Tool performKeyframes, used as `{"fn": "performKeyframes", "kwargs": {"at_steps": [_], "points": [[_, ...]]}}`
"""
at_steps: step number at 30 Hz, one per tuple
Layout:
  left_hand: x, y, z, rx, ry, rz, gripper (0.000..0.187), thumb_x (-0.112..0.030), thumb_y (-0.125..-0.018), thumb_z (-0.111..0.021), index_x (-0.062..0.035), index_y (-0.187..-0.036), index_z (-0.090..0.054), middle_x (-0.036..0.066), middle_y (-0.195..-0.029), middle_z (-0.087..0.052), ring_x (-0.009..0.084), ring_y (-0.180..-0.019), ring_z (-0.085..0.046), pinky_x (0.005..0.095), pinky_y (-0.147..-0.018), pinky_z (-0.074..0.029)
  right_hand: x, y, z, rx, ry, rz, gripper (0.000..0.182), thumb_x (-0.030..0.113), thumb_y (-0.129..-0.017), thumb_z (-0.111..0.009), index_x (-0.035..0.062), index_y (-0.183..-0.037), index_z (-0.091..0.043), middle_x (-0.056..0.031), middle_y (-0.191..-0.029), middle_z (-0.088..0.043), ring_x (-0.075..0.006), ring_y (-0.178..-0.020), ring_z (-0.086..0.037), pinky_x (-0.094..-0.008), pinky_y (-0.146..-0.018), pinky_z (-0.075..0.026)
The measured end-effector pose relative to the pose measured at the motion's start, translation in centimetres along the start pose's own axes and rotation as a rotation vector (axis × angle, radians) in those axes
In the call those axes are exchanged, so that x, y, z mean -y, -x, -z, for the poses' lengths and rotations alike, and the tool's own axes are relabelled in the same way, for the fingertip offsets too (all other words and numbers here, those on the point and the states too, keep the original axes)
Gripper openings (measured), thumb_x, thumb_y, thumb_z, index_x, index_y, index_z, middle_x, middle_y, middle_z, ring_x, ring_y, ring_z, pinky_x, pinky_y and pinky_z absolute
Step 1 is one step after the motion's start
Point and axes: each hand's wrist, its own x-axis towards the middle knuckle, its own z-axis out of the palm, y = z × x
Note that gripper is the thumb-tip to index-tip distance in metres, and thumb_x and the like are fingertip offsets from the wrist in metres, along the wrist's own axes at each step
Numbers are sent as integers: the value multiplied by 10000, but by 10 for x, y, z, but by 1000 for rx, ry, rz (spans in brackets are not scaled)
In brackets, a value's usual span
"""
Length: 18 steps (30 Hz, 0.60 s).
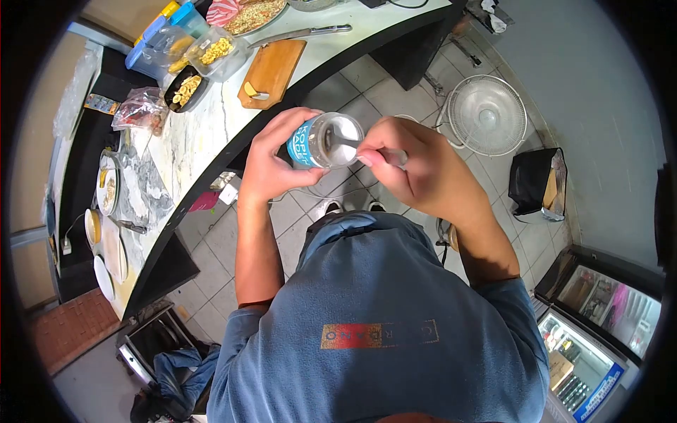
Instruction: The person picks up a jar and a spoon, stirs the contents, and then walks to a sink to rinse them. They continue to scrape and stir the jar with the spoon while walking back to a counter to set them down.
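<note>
My left hand point(271, 155) is wrapped round a clear jar point(315, 144) with a blue label, tilted so that its open mouth faces right. White contents show inside the jar. My right hand point(416, 158) pinches the handle of a spoon point(347, 142), whose other end reaches into the jar's mouth. Both hands are in front of my body, beyond the counter's edge. Nearest to the left hand on the counter lies a wooden cutting board point(281, 63) with a small pale piece point(255, 92) on it.
The curved marble counter point(194, 137) holds a knife point(310, 32), a plastic tub point(236, 60) and a black tray point(173, 89) of yellow pieces, a plastic bag point(137, 113) and several plates. On the right stand a fan point(486, 116), a black bag point(529, 180) and a display fridge point(599, 402).
</note>
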Motion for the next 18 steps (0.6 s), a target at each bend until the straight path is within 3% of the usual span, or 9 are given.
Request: {"fn": "performKeyframes", "kwargs": {"at_steps": [2, 5, 11, 18], "points": [[1, 1, 0, 19, -14, 8, 711, -80, -501, -836, -8, -1183, -647, 126, -1162, -659, 247, -1085, -632, 337, -972, -466, 0, -1, 2, 62, 36, -38, 92, 49, -868, -661, 40, -926, -590, -101, -835, -634, -274, -715, -629, -343, -640, -499], [-1, 2, 1, 33, 27, 27, 714, -81, -505, -839, -10, -1189, -647, 121, -1163, -659, 238, -1083, -630, 332, -969, -464, -4, -2, -1, 41, 20, 50, 89, 55, -874, -655, 44, -932, -589, -98, -835, -631, -274, -699, -614, -339, -637, -492], [-1, 5, 4, 31, -5, 39, 720, -76, -502, -847, -15, -1191, -649, 119, -1163, -660, 238, -1081, -628, 330, -966, -465, -2, -5, 0, 120, -26, -49, 76, 90, -890, -643, 37, -932, -609, -101, -837, -634, -265, -713, -625, -338, -650, -494], [7, 8, 12, -8, -13, 63, 714, -70, -504, -848, -35, -1191, -655, 112, -1163, -663, 244, -1080, -630, 336, -964, -471, -5, -17, -6, 157, -71, -19, 91, 82, -873, -674, 9, -908, -631, -110, -838, -635, -247, -722, -638, -316, -676, -509]]}}
